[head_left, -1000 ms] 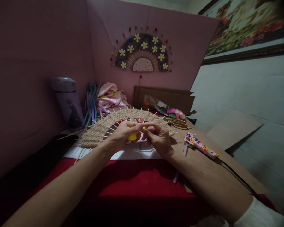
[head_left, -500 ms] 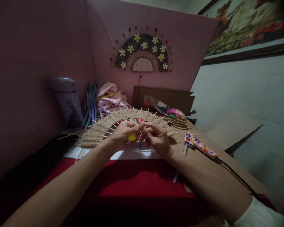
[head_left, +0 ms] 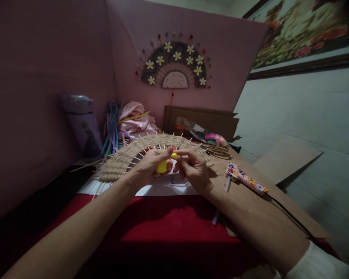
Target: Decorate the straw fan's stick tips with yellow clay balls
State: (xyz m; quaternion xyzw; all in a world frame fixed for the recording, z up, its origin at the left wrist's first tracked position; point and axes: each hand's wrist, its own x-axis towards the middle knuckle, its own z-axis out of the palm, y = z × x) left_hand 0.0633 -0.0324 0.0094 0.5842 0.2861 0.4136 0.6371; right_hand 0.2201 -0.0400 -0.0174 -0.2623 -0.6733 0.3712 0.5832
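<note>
My left hand (head_left: 151, 164) is closed around a yellow lump (head_left: 162, 167), which looks like soft modelling clay and bulges out below the thumb. A smaller yellow piece (head_left: 174, 155) shows at the fingertips where both hands meet. My right hand (head_left: 193, 168) is closed too, its index finger against that small piece and its thumb tucked beneath. Behind the hands lies an arched fan-shaped weave (head_left: 116, 166) of tan cord on thin sticks; the hands hide part of its inner edge.
To the right, a flower-patterned glue gun (head_left: 246, 180) with a black cable rests on brown cardboard (head_left: 276, 209). A purple bottle (head_left: 85, 130), pipe cleaners (head_left: 113, 124) and pink cloth (head_left: 139, 118) stand back left. A decorated fan (head_left: 176, 64) hangs on the pink wall.
The small yellow piece between the fingertips now shows plainly; before, the fingers mostly covered it. The fingers have shifted slightly, while both arms stay nearly in place.
</note>
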